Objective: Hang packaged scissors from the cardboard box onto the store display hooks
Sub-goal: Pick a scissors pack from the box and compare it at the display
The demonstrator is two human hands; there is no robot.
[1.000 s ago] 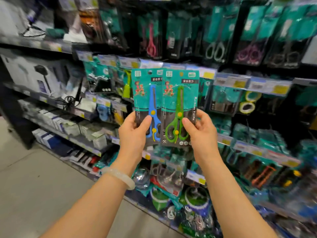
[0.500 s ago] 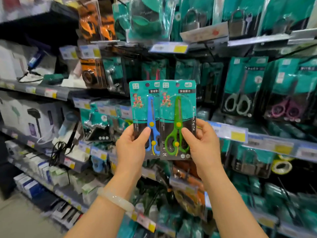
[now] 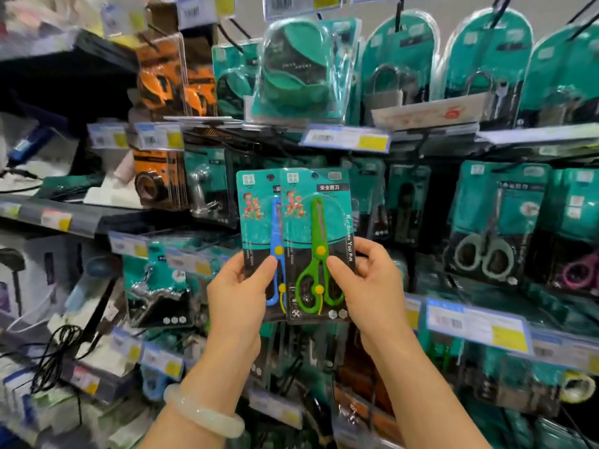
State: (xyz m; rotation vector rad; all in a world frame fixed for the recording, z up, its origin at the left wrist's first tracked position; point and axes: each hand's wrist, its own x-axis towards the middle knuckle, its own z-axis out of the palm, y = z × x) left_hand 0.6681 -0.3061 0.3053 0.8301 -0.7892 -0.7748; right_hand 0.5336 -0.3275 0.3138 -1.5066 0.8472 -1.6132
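Observation:
I hold two teal packs of safety scissors upright in front of the display. My left hand grips the lower part of the blue-scissors pack, thumb on its front. My right hand grips the green-scissors pack, which overlaps the blue one on its right side. Both packs show a hang hole at the top. Black display hooks stick out of the wall behind and above the packs. The cardboard box is out of view.
Hanging goods crowd the wall: padlocks, a green bagged item, orange tape packs, grey scissors and pink scissors to the right. Price-tag rails jut forward. Shelves with boxes and cables stand at the left.
Both hands have raised the two packs, and my view has tilted up along the display. The packs overlap more now. The floor has left the view.

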